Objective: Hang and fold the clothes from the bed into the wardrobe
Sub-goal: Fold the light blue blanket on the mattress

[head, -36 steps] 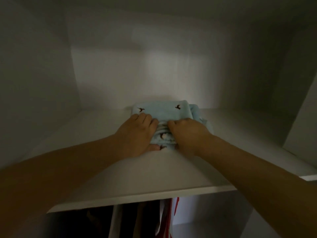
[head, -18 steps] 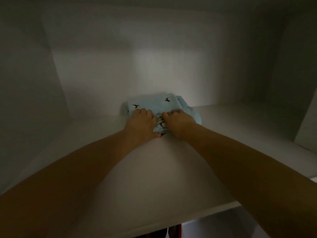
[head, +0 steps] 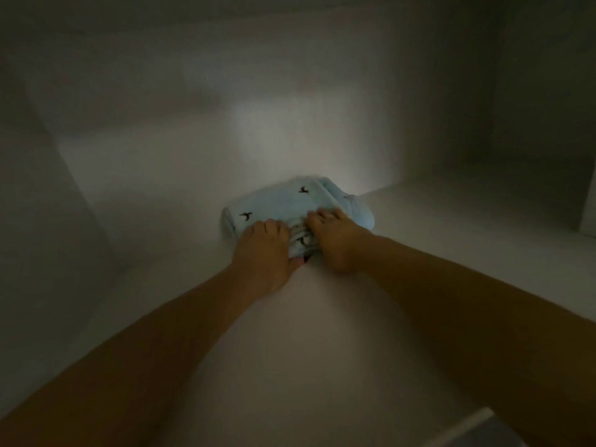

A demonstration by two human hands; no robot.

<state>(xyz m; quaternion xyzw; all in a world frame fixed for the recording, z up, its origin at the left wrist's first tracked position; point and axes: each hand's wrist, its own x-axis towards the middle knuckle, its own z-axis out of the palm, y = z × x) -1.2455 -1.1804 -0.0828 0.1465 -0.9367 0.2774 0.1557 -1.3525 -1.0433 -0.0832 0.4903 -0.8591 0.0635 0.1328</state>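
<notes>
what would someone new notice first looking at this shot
A folded pale blue garment with small dark bird prints sits deep on the white wardrobe shelf, near the back wall. The left hand and right hand rest on its near edge, bare forearms stretching in.

The near edge of the folded garment is covered by the left hand and the right hand, so how the fingers grip there cannot be told; only a crumpled strip shows between them. Both forearms run out of the picture at its lower corners. The shelf is cut off at the bottom, with only a short piece of its front edge showing at the lower right. The small dark marks on the cloth are too blurred to make out, and the wardrobe's corners are lost in shadow.
</notes>
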